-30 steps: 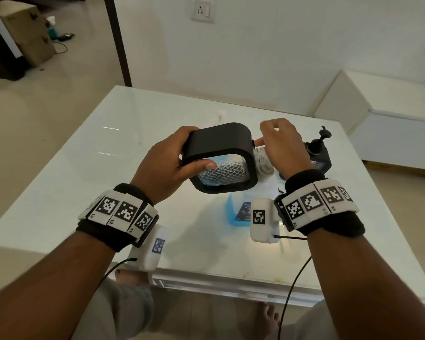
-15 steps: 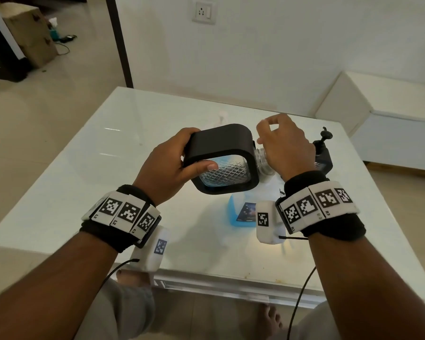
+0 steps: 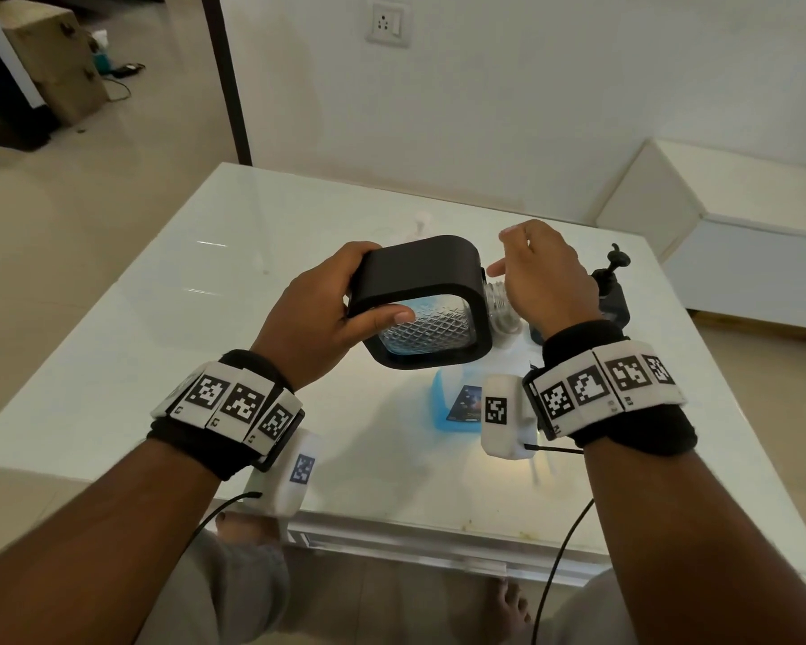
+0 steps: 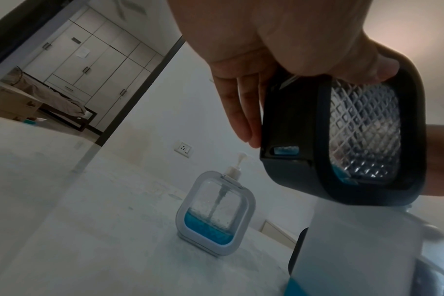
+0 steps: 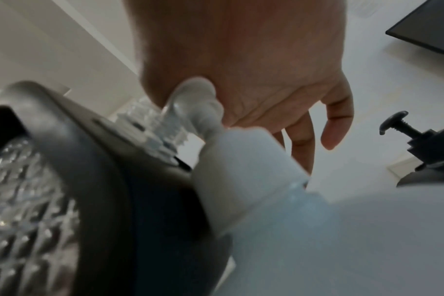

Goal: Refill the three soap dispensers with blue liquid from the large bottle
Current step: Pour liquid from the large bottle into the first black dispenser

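My left hand [image 3: 326, 309] grips a black-framed dispenser [image 3: 419, 272] with a clear diamond-cut body, tipped on its side above the table. Its bare threaded neck [image 3: 499, 304] points right, and a little blue liquid lies in its low corner [image 4: 342, 176]. My right hand [image 3: 545, 277] hovers over that neck with relaxed fingers [image 5: 335, 128], holding nothing. Directly below stands the large bottle [image 3: 457, 398] of blue liquid, its white nozzle [image 5: 195, 94] just under my right palm. A white-framed dispenser [image 4: 216, 216], low on blue liquid, stands behind. A second black dispenser [image 3: 610, 290] with its pump on stands at the right.
The white glossy table [image 3: 159, 318] has bare surface on its left half and along the near edge. A low white cabinet [image 3: 740, 225] stands right of the table against the wall. Cables hang from both wrist cameras past the table's front edge.
My right hand has let go of the dispenser's neck and opened its fingers, lifting a little. The left hand still holds the tilted dispenser in about the same place.
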A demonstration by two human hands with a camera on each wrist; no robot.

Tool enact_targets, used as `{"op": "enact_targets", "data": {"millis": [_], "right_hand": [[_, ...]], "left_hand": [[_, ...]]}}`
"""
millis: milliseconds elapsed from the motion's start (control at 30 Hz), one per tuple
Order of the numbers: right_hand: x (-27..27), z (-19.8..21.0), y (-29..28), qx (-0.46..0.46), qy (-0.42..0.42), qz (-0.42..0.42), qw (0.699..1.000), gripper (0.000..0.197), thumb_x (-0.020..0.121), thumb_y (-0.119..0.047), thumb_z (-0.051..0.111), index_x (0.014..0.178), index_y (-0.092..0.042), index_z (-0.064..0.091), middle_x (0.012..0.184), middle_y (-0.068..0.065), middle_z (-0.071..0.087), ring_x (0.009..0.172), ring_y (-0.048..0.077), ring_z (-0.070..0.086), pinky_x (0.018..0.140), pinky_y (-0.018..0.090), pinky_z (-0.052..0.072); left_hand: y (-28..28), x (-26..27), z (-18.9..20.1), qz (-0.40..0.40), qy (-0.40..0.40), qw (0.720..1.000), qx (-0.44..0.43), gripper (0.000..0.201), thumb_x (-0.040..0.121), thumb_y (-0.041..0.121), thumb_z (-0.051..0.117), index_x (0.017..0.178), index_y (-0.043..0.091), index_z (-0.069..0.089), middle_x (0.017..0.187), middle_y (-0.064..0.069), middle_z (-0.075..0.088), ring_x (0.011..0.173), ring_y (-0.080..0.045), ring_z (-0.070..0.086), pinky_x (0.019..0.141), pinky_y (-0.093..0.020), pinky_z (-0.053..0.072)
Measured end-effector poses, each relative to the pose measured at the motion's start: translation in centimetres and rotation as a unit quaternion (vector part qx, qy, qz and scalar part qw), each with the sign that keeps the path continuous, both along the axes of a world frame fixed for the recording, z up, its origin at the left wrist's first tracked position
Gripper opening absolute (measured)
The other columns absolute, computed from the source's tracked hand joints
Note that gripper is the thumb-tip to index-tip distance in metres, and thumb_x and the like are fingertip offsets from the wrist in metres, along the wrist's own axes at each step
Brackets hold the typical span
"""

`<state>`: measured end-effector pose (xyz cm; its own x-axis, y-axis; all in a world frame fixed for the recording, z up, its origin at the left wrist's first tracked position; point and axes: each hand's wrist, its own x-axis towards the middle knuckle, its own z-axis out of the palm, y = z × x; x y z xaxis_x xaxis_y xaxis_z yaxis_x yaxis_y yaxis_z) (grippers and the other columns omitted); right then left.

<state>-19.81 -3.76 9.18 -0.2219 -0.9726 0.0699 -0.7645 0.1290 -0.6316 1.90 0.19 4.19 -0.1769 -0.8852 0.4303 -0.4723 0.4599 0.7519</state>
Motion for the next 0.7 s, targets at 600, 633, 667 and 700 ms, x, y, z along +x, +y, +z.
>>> {"op": "enact_targets", "data": {"millis": [600, 633, 667, 700], "right_hand": [[0.6, 0.5, 0.6, -0.022, -0.04, -0.003, 0.999, 0.033, 0.092, -0.037, 0.034, 0.102, -0.021, 0.061, 0.098, -0.003, 0.07, 0.099, 0.023, 0.06, 0.099, 0.05, 0.038], [0.5, 0.5, 0.6, -0.025, -0.037, -0.006, 0.999, 0.032, 0.094, -0.035, 0.034, 0.103, -0.021, 0.061, 0.099, -0.003, 0.07, 0.1, 0.023, 0.06, 0.099, 0.049, 0.038], [0.4, 0.4, 0.6, -0.028, -0.037, -0.009, 0.999, 0.032, 0.095, -0.033, 0.034, 0.103, -0.02, 0.062, 0.097, -0.004, 0.07, 0.1, 0.022, 0.059, 0.098, 0.047, 0.038], [0.4, 0.4, 0.6, -0.031, -0.036, -0.011, 0.999, 0.032, 0.096, -0.033, 0.034, 0.103, -0.02, 0.062, 0.095, -0.005, 0.071, 0.098, 0.021, 0.059, 0.097, 0.046, 0.038]], "left_hand": [[0.0, 0.1, 0.2, 0.004, -0.005, 1.0, 0.006, 0.067, 0.074, 0.063, 0.058, 0.122, 0.016, 0.051, 0.097, 0.013, 0.061, 0.088, -0.013, 0.061, 0.069, -0.034, 0.056], [0.0, 0.0, 0.2, 0.004, -0.005, 1.0, 0.006, 0.066, 0.075, 0.063, 0.058, 0.121, 0.016, 0.051, 0.097, 0.014, 0.06, 0.088, -0.013, 0.061, 0.069, -0.034, 0.056], [0.0, 0.0, 0.2, 0.003, -0.004, 1.0, 0.007, 0.066, 0.075, 0.063, 0.057, 0.121, 0.017, 0.051, 0.097, 0.013, 0.06, 0.088, -0.013, 0.061, 0.069, -0.034, 0.056], [0.0, 0.0, 0.2, 0.003, -0.004, 1.0, 0.008, 0.066, 0.075, 0.063, 0.057, 0.121, 0.017, 0.051, 0.097, 0.012, 0.061, 0.089, -0.014, 0.061, 0.069, -0.035, 0.056]]}}
